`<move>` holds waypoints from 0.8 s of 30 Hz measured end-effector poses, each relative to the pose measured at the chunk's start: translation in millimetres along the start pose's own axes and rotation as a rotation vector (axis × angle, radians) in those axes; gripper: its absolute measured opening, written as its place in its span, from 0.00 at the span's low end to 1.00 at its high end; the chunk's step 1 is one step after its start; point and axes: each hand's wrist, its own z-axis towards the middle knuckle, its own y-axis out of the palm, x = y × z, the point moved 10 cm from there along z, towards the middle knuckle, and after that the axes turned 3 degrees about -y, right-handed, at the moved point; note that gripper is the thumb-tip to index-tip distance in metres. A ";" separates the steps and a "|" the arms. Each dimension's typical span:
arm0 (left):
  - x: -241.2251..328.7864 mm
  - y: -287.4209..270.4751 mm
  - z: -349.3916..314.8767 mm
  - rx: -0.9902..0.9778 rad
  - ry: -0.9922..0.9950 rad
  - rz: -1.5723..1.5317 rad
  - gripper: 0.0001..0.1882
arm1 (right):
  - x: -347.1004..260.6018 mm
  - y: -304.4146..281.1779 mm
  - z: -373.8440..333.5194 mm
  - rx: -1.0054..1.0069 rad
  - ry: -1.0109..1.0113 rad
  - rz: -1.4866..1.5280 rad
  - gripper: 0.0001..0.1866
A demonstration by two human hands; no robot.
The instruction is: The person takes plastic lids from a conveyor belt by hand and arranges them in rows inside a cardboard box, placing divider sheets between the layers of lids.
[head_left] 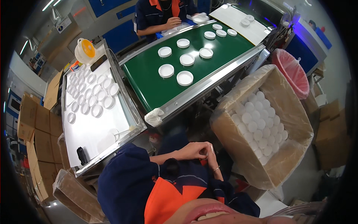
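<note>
My left hand (194, 151) and my right hand (212, 158) meet in front of my body, fingers curled and touching each other. What they hold, if anything, is hidden between them. A thin bracelet circles my right wrist. Beyond my hands runs a green conveyor belt (145, 80) in a metal frame. Several round white shallow lids (185, 78) lie on it, spaced apart. On the white-topped side table (80, 136) to the left, several white rings or lids (92, 100) are set out in a cluster. Neither hand touches the belt or the table.
Right of me stands a bag-lined cardboard box (231, 138) full of stacked white round pieces (261, 123). Past it is a pink-lined bin (292, 74). A co-worker (160, 22) sits across the belt, hands near clear plastic. A black object (81, 156) lies on the side table; cartons (44, 143) are stacked left.
</note>
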 end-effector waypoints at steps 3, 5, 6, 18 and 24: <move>-10.2 -4.9 5.3 0.095 -0.007 -0.036 0.16 | -21.5 -4.1 5.7 0.056 -0.114 -0.008 0.25; -21.9 -22.2 2.6 0.247 -0.057 -0.107 0.19 | -22.4 1.8 5.8 0.076 -0.062 0.060 0.25; -24.3 -31.3 0.2 0.292 -0.042 -0.233 0.21 | -26.8 9.3 7.8 0.085 -0.029 0.150 0.20; 27.6 -177.1 -145.5 0.831 -0.145 0.126 0.08 | -38.3 83.7 7.7 -0.372 0.182 0.271 0.31; -28.0 -291.5 -373.2 1.590 -0.791 0.352 0.10 | -88.3 127.3 18.1 -0.463 0.134 0.225 0.33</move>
